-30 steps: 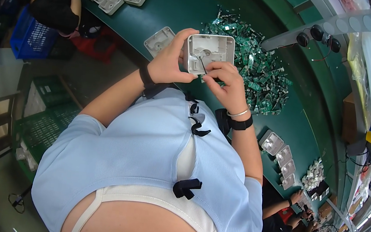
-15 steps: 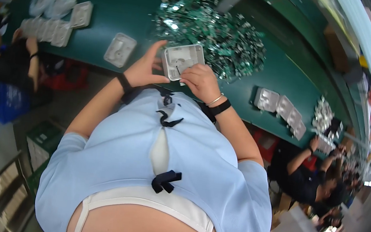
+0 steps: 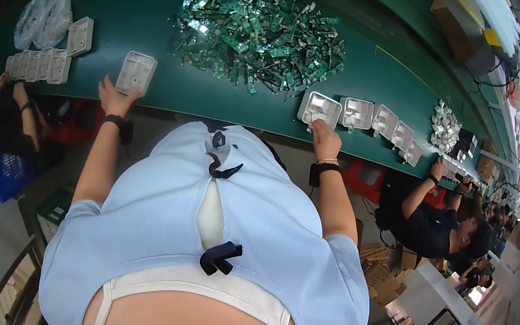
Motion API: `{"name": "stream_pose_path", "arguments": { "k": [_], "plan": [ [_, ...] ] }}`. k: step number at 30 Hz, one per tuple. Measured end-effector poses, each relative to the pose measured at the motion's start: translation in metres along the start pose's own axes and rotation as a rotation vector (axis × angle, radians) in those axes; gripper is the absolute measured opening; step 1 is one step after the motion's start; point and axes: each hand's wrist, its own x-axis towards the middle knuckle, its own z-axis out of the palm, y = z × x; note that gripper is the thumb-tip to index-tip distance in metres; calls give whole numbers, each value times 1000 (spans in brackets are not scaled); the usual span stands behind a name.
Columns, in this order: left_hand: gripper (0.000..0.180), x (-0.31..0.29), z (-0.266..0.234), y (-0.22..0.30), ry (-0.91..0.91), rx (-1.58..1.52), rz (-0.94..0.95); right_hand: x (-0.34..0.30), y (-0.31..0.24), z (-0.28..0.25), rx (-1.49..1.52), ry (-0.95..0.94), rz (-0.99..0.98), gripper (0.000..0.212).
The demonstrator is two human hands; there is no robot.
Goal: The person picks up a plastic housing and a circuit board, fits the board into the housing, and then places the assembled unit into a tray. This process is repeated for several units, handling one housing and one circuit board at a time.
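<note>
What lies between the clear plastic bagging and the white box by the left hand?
The head view shows another white box on the green table between them.

Green worktop [image 3: 127, 21]: circuit-board heap [image 3: 257, 39] mid, white housing [image 3: 136, 72] left, housing row [image 3: 384, 121] right, white parts pile [image 3: 444, 126] beyond, bags [image 3: 55, 11] and more housings [image 3: 41, 65] far left.

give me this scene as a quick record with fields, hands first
left hand: fingers spread at the near end of a pale box
right hand: at the near edge of an open-topped box
row to its right: four pale boxes
pile: green circuit boards
surface: dark green bench
others: a person at left, a person at right
</note>
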Motion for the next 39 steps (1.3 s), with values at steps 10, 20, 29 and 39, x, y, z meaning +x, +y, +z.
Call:
{"name": "stream_pose_path", "arguments": {
  "k": [10,20,29,39],
  "plan": [
    [133,3,4,10,-188,-81,36,10,35,-1,-116,-24,45,13],
    [114,-17,21,6,-158,-168,26,108,-43,13,-2,124,46,27],
    [108,-57,9,33,-206,-344,290,177,-30,39,996,-353,720,22],
    [107,-53,-42,77,-210,-619,362,222,-77,6,2412,-662,829,12]
  ]
}}
